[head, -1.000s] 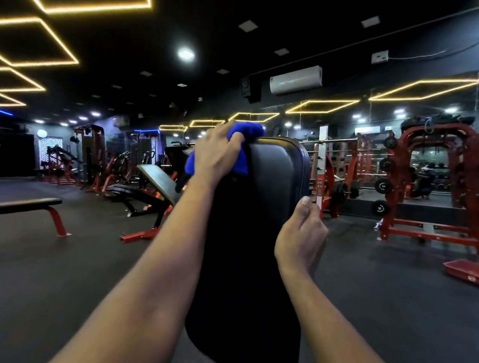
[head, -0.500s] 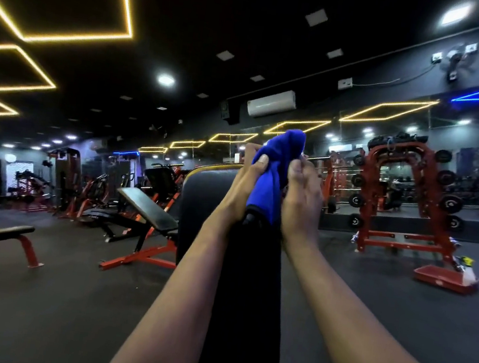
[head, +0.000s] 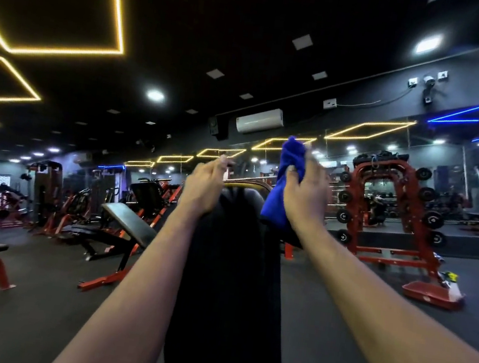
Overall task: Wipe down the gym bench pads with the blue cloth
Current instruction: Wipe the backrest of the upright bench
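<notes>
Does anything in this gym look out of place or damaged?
Nothing looks spilled or broken. The one stray item is a spray bottle sitting on the red tray at the foot of the weight rack, off to the right.

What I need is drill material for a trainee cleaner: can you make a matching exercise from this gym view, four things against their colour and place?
Things:
1 cloth
2 pad
3 rack
4 air conditioner

Descriptions:
a white, up high
b red, far right
c black, centre
d blue, in the right hand

Pairs: 1-d, 2-c, 3-b, 4-a
</notes>
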A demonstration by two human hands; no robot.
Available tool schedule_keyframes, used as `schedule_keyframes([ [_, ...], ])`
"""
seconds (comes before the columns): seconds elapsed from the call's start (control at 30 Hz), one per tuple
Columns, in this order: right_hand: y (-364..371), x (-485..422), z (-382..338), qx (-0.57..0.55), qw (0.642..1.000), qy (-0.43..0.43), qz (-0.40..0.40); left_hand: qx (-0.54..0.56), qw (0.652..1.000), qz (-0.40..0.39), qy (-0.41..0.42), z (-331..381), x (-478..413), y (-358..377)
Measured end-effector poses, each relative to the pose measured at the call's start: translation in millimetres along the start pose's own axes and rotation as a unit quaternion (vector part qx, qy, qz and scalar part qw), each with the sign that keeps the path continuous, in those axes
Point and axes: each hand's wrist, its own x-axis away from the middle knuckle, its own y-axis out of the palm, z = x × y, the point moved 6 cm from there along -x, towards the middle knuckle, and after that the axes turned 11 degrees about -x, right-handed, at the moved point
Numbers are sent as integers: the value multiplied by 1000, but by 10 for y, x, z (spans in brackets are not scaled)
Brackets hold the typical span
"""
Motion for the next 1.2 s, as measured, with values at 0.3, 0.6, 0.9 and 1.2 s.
schedule_keyframes([
  [0.3, 1188, -416, -95, 378, 860, -17, -343, -34, 998, -21, -50, -831, -157, 175],
  [0.6, 745, -181, 32, 232, 956, 4, -181, -28, 999, 16, -43, -709, -66, 193],
  [0.9, 320, 738, 506, 77, 996, 35, 27, -112, 989, -53, 83, -180, -23, 490],
  [1.2, 219, 1004, 647, 101, 993, 58, 7, -142, 987, -3, 79, -88, 27, 576],
])
